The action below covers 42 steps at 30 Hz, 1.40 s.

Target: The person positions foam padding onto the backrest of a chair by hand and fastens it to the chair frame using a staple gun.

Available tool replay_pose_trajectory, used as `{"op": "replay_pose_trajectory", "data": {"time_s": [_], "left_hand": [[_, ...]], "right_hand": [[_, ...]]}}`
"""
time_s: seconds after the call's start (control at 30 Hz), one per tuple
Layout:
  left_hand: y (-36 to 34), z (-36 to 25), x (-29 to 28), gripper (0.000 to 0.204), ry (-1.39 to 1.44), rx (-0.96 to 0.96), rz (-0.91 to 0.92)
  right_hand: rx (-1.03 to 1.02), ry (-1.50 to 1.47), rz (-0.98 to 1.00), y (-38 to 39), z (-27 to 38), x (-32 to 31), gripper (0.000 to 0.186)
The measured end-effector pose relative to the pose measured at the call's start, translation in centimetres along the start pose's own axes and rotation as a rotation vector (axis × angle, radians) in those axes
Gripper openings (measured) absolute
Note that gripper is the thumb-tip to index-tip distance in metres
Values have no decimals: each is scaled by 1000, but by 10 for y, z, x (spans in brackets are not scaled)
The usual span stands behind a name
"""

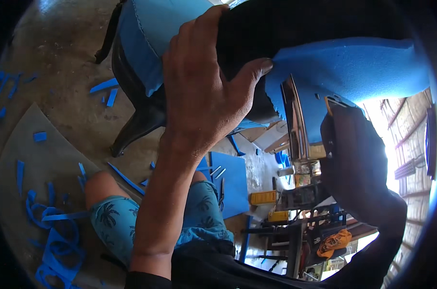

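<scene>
A dark-framed chair with blue foam (348,67) fills the top of the view. My left hand (199,86) reaches over its black part (305,21), fingers bent over one side and thumb pressed near the foam's edge. On the right, in shadow, my right hand (356,154) is closed around a small tool (330,103) with an orange edge, close to the foam's lower edge. The tool looks like a utility knife, but most of it is hidden by the fingers. Lighter blue foam (165,24) covers another part of the chair, left of my left hand.
Blue foam offcuts (54,245) lie scattered on the floor and on a grey sheet (40,168) at left. A flat blue foam piece (233,180) with scissors (222,195) is beyond my knees. Yellow containers (263,198) and an orange cloth (334,243) are at right.
</scene>
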<state>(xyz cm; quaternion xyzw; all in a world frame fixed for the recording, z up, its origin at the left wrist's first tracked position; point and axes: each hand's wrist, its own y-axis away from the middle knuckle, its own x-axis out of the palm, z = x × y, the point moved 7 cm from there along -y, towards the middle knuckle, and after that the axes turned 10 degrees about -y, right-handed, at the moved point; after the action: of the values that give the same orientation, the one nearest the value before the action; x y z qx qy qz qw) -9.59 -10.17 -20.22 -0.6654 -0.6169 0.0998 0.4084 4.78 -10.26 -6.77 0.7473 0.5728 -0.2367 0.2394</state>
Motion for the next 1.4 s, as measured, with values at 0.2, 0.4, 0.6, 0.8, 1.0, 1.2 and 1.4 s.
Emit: {"op": "replay_pose_trajectory", "data": {"time_s": [0.2,0.4,0.6,0.8,1.0,1.2,1.4], "left_hand": [[4,10,3,61,1,-3,30],[7,11,6,60,17,-8,38],[10,15,6,59,21,-16,46],[10,15,6,59,43,-17,45],[9,16,3,58,28,-14,57],[9,16,6,57,34,-13,63],[6,16,2,56,25,-5,62]], "right_hand": [[37,-64,-79,-14,-2,5,40],[-20,-19,-45,-21,1,4,50],[-12,20,-10,-25,-3,8,51],[-29,39,-12,-26,-2,5,51],[-46,38,-28,-29,-3,7,52],[-44,26,11,-28,-5,8,53],[-64,56,-17,-29,-1,6,52]]}}
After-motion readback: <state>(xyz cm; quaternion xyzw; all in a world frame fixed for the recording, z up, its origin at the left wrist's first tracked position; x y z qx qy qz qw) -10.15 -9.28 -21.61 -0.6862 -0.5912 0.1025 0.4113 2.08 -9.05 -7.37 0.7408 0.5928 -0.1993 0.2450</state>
